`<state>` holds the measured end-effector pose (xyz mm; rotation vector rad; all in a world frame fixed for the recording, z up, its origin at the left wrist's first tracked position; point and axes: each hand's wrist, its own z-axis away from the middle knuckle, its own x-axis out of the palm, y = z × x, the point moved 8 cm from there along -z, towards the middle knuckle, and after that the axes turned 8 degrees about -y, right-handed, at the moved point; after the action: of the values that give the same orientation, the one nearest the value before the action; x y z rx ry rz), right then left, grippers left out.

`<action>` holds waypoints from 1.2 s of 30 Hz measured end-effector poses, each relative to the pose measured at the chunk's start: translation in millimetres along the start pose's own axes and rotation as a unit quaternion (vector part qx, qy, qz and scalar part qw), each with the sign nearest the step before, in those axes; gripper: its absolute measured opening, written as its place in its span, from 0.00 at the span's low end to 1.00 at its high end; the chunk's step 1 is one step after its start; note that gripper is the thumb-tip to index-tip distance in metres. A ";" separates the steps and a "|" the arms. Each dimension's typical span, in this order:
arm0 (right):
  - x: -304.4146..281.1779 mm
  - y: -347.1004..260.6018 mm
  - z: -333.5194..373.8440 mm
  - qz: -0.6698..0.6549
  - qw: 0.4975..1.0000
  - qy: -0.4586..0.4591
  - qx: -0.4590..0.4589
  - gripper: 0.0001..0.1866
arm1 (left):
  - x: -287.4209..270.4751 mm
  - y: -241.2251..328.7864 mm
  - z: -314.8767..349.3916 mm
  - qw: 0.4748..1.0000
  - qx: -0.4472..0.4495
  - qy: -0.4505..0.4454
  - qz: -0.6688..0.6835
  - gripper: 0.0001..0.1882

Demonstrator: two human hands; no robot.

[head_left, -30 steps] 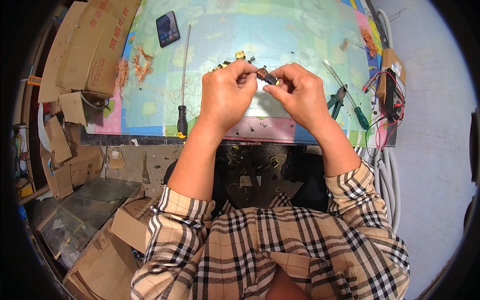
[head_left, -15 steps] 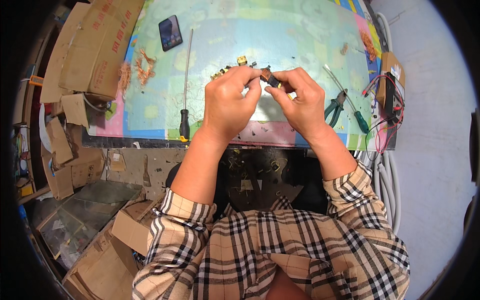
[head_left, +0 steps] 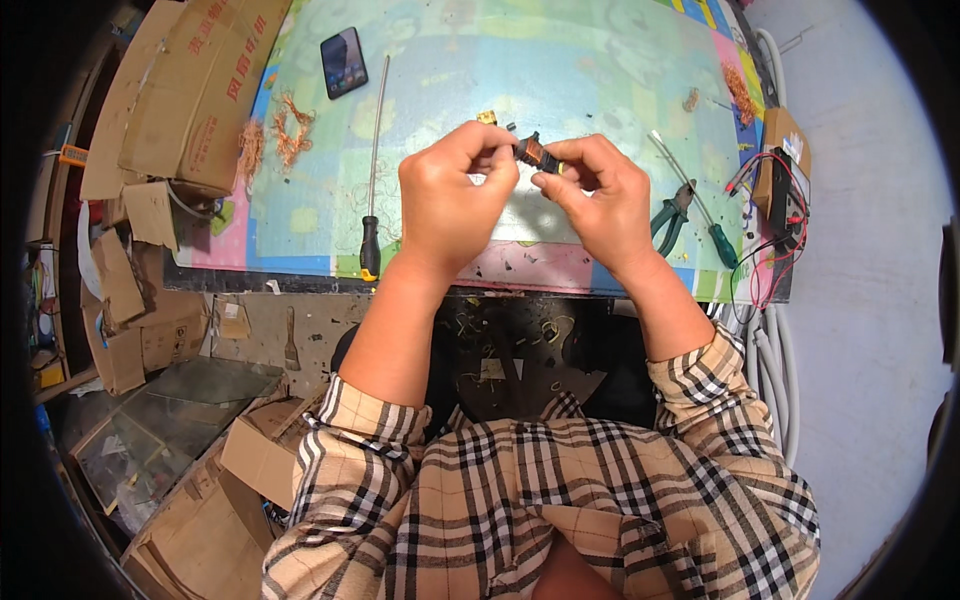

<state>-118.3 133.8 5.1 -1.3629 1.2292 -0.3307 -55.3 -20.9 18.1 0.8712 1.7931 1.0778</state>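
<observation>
Between my two hands, just above the table, is a small black coil bobbin [head_left: 537,154] wound with copper-coloured wire. My left hand [head_left: 455,190] pinches its left end between thumb and fingers. At the other end, my right hand [head_left: 602,200] grips it with thumb and forefinger; part of the bobbin is hidden by those fingers. A small yellow piece [head_left: 486,117] lies on the table just beyond my left hand, with dark crumbs around it.
A long screwdriver [head_left: 371,240] and a phone [head_left: 344,63] lie left of my hands. Pliers [head_left: 674,215] and a green-handled screwdriver [head_left: 722,245] are on the right, near a meter with leads [head_left: 786,205]. Copper wire tangles [head_left: 293,135] and a cardboard box [head_left: 200,100] sit at left.
My left hand has shifted slightly left and turned, and more of the bobbin shows between my hands. Yellow pieces beside the left hand are now covered by it. My right hand stays nearly in place.
</observation>
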 end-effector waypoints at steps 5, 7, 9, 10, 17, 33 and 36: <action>3.5 19.1 -2.1 -0.135 0.987 -0.016 0.088 0.12 | -1.3 -11.2 -2.0 0.990 -0.036 -0.015 0.135 0.02; 1.7 19.3 -2.1 -0.115 0.990 -0.013 0.081 0.12 | -1.8 -10.4 -2.8 0.993 -0.019 -0.041 0.112 0.02; 0.9 16.6 -2.9 -0.095 0.994 -0.009 0.060 0.12 | -0.5 -9.7 -2.7 0.994 0.000 -0.068 0.085 0.01; 0.5 14.9 -3.6 -0.085 0.995 -0.007 0.043 0.12 | -0.4 -8.7 -3.0 0.994 -0.001 -0.069 0.085 0.01; -2.5 -0.9 -5.9 -0.012 0.999 0.001 -0.041 0.13 | 2.0 -0.6 -5.5 0.997 0.011 -0.070 0.043 0.09; -1.8 -3.4 -6.4 0.011 0.999 -0.006 -0.053 0.14 | 10.1 -25.0 -1.9 0.986 -0.098 -0.121 0.053 0.06; -1.1 -1.8 -6.3 0.004 0.999 -0.012 -0.044 0.14 | 5.8 -23.8 -2.7 0.988 -0.108 -0.107 0.014 0.05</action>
<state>-122.9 130.7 8.8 -1.4329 1.2408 -0.2555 -63.3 -25.9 -4.7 0.8460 1.4617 1.1283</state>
